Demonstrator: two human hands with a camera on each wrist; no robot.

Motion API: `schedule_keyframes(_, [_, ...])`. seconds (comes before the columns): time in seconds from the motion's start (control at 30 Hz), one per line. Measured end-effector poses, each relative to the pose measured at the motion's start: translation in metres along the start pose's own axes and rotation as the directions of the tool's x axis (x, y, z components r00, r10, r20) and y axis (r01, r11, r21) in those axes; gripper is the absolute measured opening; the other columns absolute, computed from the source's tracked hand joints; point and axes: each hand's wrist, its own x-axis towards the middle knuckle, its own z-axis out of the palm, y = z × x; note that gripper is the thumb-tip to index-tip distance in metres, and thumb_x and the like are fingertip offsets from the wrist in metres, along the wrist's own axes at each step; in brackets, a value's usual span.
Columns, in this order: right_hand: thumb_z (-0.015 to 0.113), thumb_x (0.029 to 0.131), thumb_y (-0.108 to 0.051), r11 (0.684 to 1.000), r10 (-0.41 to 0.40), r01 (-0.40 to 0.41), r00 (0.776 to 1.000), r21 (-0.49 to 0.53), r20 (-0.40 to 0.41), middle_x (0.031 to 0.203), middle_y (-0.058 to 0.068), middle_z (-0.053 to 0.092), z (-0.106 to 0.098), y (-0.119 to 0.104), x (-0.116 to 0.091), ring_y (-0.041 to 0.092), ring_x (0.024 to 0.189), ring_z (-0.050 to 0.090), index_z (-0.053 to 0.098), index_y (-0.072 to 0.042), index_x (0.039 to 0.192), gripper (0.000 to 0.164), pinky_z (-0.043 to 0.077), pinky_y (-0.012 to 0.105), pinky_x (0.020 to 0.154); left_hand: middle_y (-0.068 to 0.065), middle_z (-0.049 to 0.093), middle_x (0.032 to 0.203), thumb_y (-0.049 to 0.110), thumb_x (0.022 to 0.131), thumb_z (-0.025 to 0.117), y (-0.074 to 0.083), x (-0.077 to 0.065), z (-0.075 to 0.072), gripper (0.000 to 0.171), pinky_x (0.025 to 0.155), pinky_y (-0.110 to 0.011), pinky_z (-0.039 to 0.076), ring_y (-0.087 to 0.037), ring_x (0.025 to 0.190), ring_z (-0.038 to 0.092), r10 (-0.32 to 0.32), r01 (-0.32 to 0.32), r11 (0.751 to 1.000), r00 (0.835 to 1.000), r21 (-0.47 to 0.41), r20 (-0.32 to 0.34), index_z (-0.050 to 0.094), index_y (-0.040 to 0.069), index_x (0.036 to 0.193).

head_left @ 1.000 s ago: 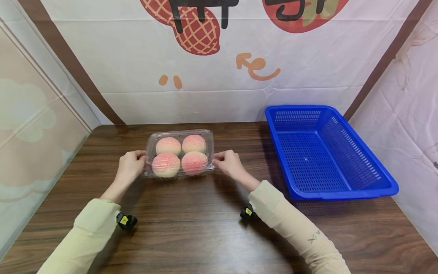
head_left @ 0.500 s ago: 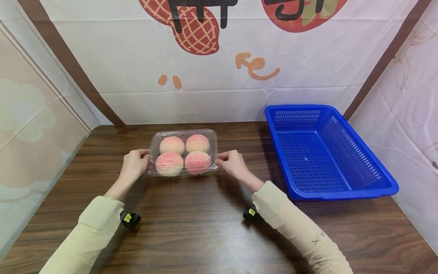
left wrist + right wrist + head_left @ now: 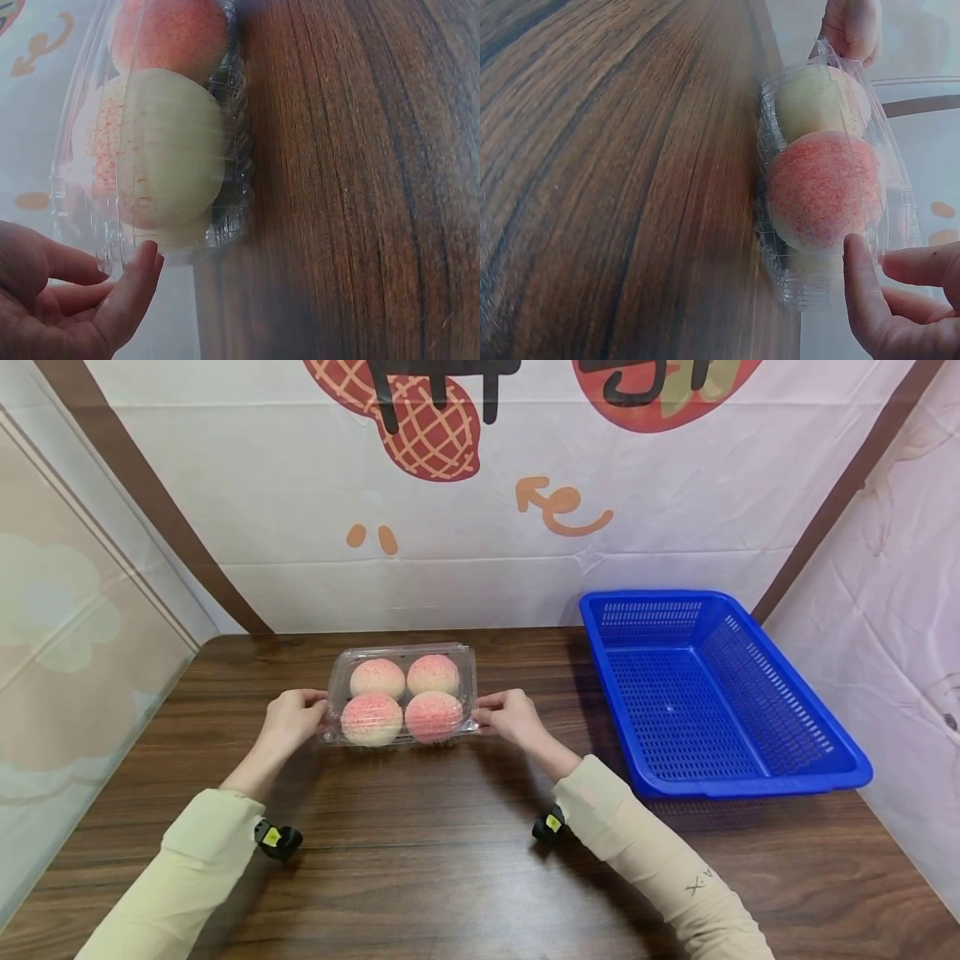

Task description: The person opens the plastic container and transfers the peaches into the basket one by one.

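On the right sleeve (image 3: 652,860), the letters "A" and "X" (image 3: 696,884) can be made out. On the backdrop (image 3: 300,460), black characters (image 3: 450,367) are cut off at the top and cannot be read; on 2 yellow wrist-camera labels (image 3: 272,837), any print is too small.

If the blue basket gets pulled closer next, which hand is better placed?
Probably the right hand: it is at the end of the clear container nearer the blue basket, with the left hand at the opposite end. Both grip the container, so the right would first need to let go.
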Motion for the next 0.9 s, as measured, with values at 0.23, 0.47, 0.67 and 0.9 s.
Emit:
schedule_keyframes(0.23, [0.056,0.086,0.004,0.987,0.072,-0.076,0.997,0.139,0.034,0.095,0.026,0.063,-0.0010,0.0008,0.0007,0.015,0.067,0.062,0.058,0.016,0.108,0.025,0.054,0.028,0.068,-0.025,0.064,0.088,0.010,0.094,0.040,-0.0017,-0.0016,-0.0039,0.037,0.059,-0.029,0.054,-0.006,0.063,0.058,-0.072,0.089,0.989,0.987,-0.120,0.145,0.049,-0.020,0.115])
schedule_keyframes(0.47, [0.054,0.086,0.005,0.968,0.097,-0.110,0.993,0.226,0.065,0.084,0.017,0.062,-0.0032,0.0020,0.0012,0.013,0.065,0.059,0.056,0.017,0.110,0.026,0.053,0.036,0.077,-0.019,0.065,0.083,0.005,0.096,0.037,-0.0055,-0.0034,-0.0048,0.036,0.066,-0.032,0.055,-0.005,0.064,0.060,-0.079,0.139,0.957,0.969,-0.253,0.235,0.044,-0.026,0.114])
schedule_keyframes(0.67, [0.051,0.087,0.007,0.955,0.116,-0.138,0.989,0.264,0.095,0.086,0.016,0.061,-0.0052,0.0022,0.0008,0.014,0.067,0.059,0.054,0.018,0.112,0.027,0.052,0.034,0.079,-0.007,0.064,0.076,0.005,0.097,0.035,-0.0070,-0.0041,-0.0057,0.039,0.068,-0.033,0.055,-0.004,0.063,0.059,-0.075,0.184,0.916,0.952,-0.356,0.298,0.039,-0.028,0.116])
schedule_keyframes(0.9, [0.050,0.087,0.008,0.953,0.117,-0.150,0.983,0.262,0.139,0.086,0.015,0.061,-0.0082,0.0032,0.0001,0.012,0.068,0.059,0.054,0.017,0.112,0.027,0.053,0.028,0.072,0.000,0.060,0.071,0.004,0.097,0.032,-0.0098,-0.0056,-0.0074,0.041,0.065,-0.027,0.055,-0.004,0.063,0.059,-0.067,0.234,0.864,0.931,-0.447,0.358,0.032,-0.030,0.119])
